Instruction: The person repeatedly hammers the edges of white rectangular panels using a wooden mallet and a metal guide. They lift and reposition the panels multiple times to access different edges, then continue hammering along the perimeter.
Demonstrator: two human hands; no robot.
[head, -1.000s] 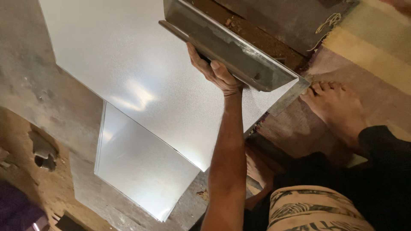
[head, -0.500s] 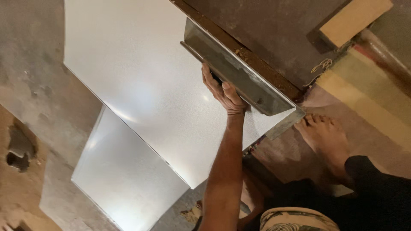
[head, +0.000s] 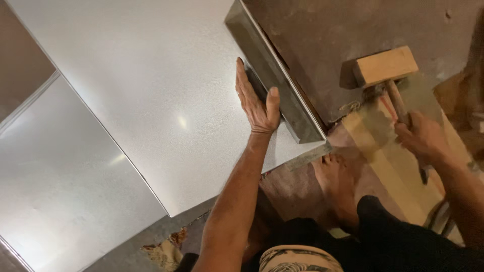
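Note:
My left hand (head: pixel 258 103) lies flat against the folded-up edge (head: pixel 275 75) of a large shiny metal sheet (head: pixel 151 95), thumb hooked over the raised strip. My right hand (head: pixel 421 140) grips the handle of a wooden mallet (head: pixel 385 68), whose block head is lifted above the floor to the right of the fold. The right hand is blurred with motion. My bare foot (head: pixel 335 184) rests on the floor just past the sheet's near corner.
A second metal sheet (head: pixel 60 186) lies under and to the left of the first. A wooden plank (head: pixel 398 171) lies on the floor beneath the mallet hand. Rough concrete floor (head: pixel 343 30) spreads beyond the fold.
The view has swung right. My right hand with the mallet has come into view. My left hand stays on the folded edge, now laid flatter against it.

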